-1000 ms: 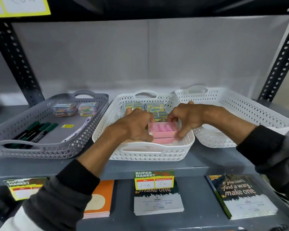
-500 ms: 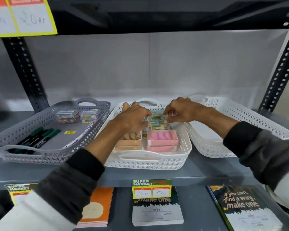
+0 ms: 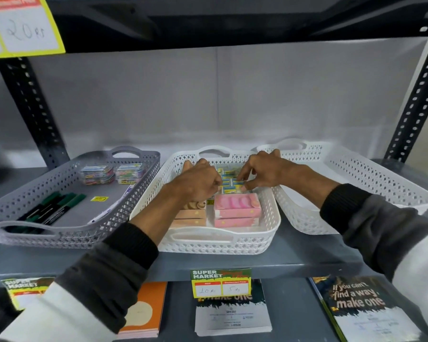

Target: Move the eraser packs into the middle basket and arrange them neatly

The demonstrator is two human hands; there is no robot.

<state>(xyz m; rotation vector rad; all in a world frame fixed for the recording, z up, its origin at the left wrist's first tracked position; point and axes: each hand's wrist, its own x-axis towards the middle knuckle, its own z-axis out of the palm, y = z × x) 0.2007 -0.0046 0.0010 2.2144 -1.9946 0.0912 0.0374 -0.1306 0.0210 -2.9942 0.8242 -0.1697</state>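
The middle basket [image 3: 269, 233] is white and holds two stacked pink eraser packs [image 3: 236, 209] at its front right and two stacked peach packs [image 3: 190, 217] at front left. Small blue-and-yellow packs [image 3: 229, 180] lie at the back of the basket. My left hand [image 3: 198, 183] rests over the peach stack with fingers curled, touching the small packs. My right hand [image 3: 262, 172] pinches the small blue-and-yellow packs with its fingertips. What lies under my left palm is hidden.
A grey basket [image 3: 35, 233] on the left holds green markers [image 3: 52, 208] and two stacks of colourful small packs [image 3: 111, 172]. An empty white basket [image 3: 371, 183] stands on the right. Notebooks [image 3: 363, 307] and a price tag [image 3: 220, 283] sit on and below the shelf edge.
Both hands left the pink packs at the basket's front and moved to the small blue-and-yellow packs at the back. The peach stack came into view. The camera tilted upward.
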